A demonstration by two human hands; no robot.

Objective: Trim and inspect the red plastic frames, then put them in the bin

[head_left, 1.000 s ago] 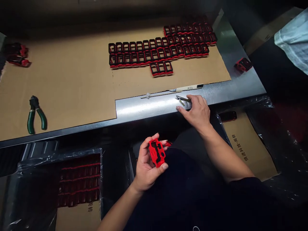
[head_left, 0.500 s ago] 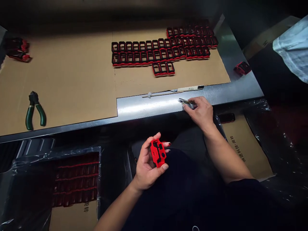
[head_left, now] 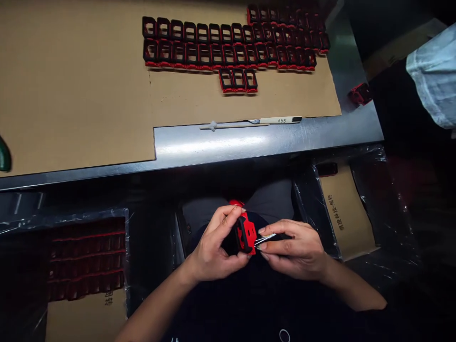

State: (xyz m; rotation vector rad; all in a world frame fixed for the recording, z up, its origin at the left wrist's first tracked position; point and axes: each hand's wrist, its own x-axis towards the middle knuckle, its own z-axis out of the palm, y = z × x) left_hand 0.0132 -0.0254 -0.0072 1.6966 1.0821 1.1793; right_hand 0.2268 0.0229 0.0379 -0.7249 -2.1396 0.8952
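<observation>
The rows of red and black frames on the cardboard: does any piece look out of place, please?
One frame lies alone on the steel table top, off the cardboard sheet and away from the rows. Three more frames form a short extra row, but they look neat.

A factory workbench: rows of red-and-black plastic frames (head_left: 228, 47) lie on cardboard (head_left: 74, 85) atop a steel table (head_left: 213, 145).

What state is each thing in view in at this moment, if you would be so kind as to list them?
Red-and-black plastic frame: held up off the table.
Left hand: gripping the frame.
Metal tweezers: tips at the frame's edge.
Right hand: pinching the tweezers.
Black-and-red frames: laid in close rows on cardboard.
Craft knife: lying untouched.
</observation>
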